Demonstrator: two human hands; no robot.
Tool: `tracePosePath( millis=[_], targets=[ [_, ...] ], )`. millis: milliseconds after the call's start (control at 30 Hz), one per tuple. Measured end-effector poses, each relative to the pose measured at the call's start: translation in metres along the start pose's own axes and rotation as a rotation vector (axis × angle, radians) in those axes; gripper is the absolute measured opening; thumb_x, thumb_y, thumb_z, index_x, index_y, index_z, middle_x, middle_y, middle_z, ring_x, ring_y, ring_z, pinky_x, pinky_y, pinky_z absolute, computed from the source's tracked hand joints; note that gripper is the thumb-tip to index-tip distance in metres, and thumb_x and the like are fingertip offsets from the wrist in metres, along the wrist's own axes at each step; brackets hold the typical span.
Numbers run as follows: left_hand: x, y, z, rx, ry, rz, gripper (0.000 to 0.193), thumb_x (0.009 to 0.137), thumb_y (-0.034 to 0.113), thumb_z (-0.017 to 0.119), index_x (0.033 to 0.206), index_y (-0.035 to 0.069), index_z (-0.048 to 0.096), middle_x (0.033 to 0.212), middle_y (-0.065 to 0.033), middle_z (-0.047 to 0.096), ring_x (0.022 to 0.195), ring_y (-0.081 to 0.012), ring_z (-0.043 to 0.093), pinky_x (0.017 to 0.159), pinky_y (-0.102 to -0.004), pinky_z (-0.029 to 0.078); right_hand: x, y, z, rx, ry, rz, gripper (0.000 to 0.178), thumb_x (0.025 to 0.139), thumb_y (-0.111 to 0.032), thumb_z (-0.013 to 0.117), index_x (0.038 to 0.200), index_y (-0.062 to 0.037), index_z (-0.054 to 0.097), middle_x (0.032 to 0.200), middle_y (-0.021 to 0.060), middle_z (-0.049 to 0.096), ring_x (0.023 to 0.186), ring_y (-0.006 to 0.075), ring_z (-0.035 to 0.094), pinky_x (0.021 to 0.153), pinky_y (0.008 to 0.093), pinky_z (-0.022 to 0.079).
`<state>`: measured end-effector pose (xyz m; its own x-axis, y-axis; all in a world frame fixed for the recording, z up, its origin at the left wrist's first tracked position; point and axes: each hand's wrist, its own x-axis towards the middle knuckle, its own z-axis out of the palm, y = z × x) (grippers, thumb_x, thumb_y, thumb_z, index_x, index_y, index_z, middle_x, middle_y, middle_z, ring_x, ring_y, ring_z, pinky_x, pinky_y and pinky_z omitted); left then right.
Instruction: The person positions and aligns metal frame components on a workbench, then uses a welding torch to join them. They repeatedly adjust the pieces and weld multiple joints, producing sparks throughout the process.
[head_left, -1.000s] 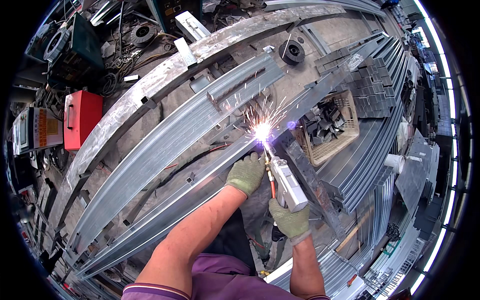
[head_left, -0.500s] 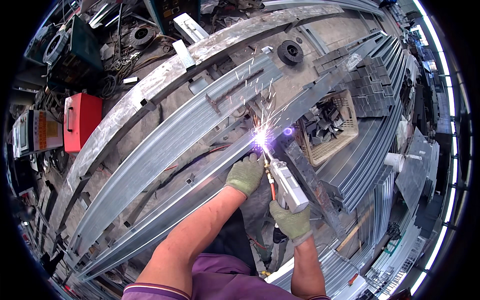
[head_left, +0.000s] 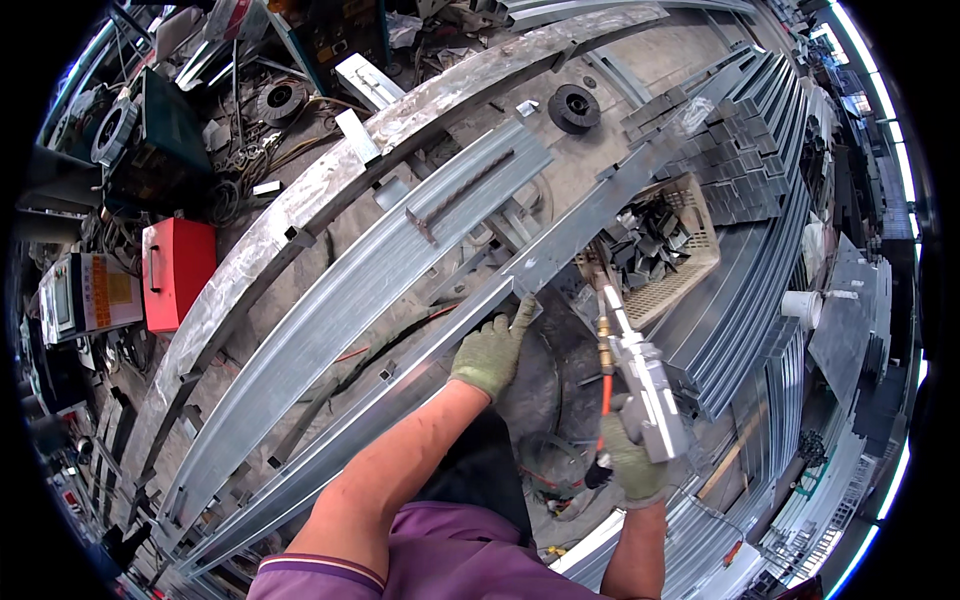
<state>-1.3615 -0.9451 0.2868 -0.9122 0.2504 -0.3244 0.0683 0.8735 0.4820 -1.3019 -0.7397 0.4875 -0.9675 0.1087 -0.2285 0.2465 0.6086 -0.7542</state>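
In a green work glove, my left hand [head_left: 488,358] lies against the near edge of a long galvanized steel channel [head_left: 425,362]. Its index finger is stretched out and touches the channel close to the joint with another steel length [head_left: 575,240]. My right hand [head_left: 632,465], gloved the same way, is wrapped round the handle of a silver welding gun [head_left: 650,395]. The gun's slim nozzle points away from me, beside the crate and apart from the joint. A brass fitting [head_left: 605,345] and an orange hose run along the gun's left side. No sparks show.
A beige plastic crate [head_left: 712,255] holds cut metal pieces. Stacked steel profiles [head_left: 735,365] lie to the right. A wide curved channel [head_left: 340,315] and a rough curved beam [head_left: 270,215] lie to the left, beyond them a red box [head_left: 185,275]. A black spool [head_left: 574,108] lies farther off.
The bright sparks at the joint have gone. My right hand has drawn the welding gun away to the right. My left index finger now reaches forward along the joint.
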Motion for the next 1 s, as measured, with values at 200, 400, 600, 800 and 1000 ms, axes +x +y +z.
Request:
tracePosePath(
  millis=[200,400,600,800,1000],
  targets=[
    [0.0,0.002,0.001,0.007,0.029,0.003,0.09,0.092,0.016,0.062,0.172,0.012,0.021,0.123,-0.0197,0.066,0.105,-0.0349,0.071,0.087,-0.0481,0.061,0.004,0.012,-0.06,0.431,0.14,0.05,0.031,0.095,-0.001,0.077,0.125,0.001,0.07,0.096,0.0035,0.07,0.079,0.01,0.067,0.064,0.0252,0.055],
    [0.003,0.0,0.004,-0.006,0.008,-0.066,0.082,0.097,0.016,0.057,0.172,0.018,0.025,0.122,-0.0198,0.068,0.104,-0.038,0.071,0.086,-0.0523,0.06,0.052,0.01,-0.095,0.174,0.265,-0.118,0.028,0.093,0.0,0.078,0.12,-0.0013,0.072,0.097,-0.0001,0.069,0.08,0.0068,0.061,0.073,0.0252,0.053],
    [-0.005,0.001,0.003,0.008,0.138,-0.05,0.078,0.097,0.02,0.064,0.169,0.013,0.033,0.125,-0.0223,0.069,0.106,-0.0408,0.07,0.087,-0.0533,0.058,0.102,0.037,-0.145,0.249,0.016,-0.121,0.032,0.089,0.002,0.081,0.119,-0.0048,0.073,0.099,-0.0025,0.068,0.083,0.0073,0.06,0.074,0.0264,0.052],
    [-0.043,0.016,0.003,-0.125,0.368,-0.265,0.068,0.093,0.023,0.075,0.154,0.007,0.051,0.117,-0.0212,0.072,0.101,-0.0421,0.071,0.086,-0.0525,0.057,0.166,0.094,-0.193,-0.09,-0.394,-0.369,0.031,0.086,-0.008,0.084,0.115,0.0006,0.075,0.09,0.0063,0.076,0.079,0.0202,0.074,0.071,0.0329,0.058],
    [-0.093,0.004,0.018,-0.027,0.321,-0.55,0.038,0.089,0.026,0.077,0.12,0.007,0.066,0.108,-0.0169,0.073,0.1,-0.0412,0.07,0.086,-0.0517,0.055,0.218,0.061,-0.208,-0.016,-0.691,-0.201,0.035,0.086,-0.011,0.082,0.117,0.0008,0.075,0.09,0.0095,0.076,0.076,0.0253,0.076,0.07,0.0336,0.061]
  ],
)
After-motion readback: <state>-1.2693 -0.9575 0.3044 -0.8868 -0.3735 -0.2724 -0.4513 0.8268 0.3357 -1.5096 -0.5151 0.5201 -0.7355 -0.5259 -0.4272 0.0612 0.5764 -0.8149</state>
